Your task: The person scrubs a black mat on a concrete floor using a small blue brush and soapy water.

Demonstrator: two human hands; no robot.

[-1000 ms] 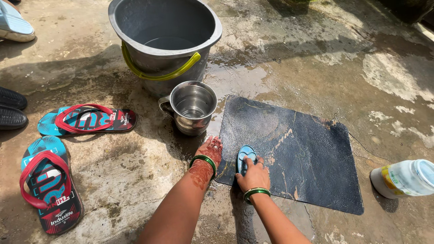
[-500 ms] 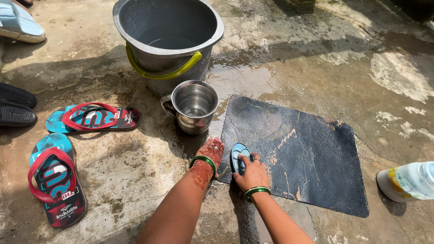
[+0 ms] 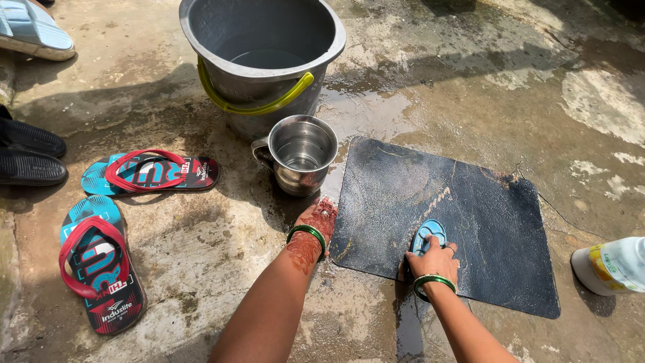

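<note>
The right hand (image 3: 433, 263) is gripping a blue scrub brush (image 3: 428, 236) on the near part of the dark wet mat (image 3: 484, 222), while the left hand (image 3: 318, 219) is pressing flat and open, holding nothing, on the mat's left edge, just below the steel mug (image 3: 300, 154).

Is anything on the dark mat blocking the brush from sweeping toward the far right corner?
Nothing visible does. The right hand holds the blue brush on the mat, and the wet surface beyond it is bare. The steel mug stands off its left edge.

Left hand (image 3: 318, 218) flat, right hand (image 3: 433, 261) clenched
</note>
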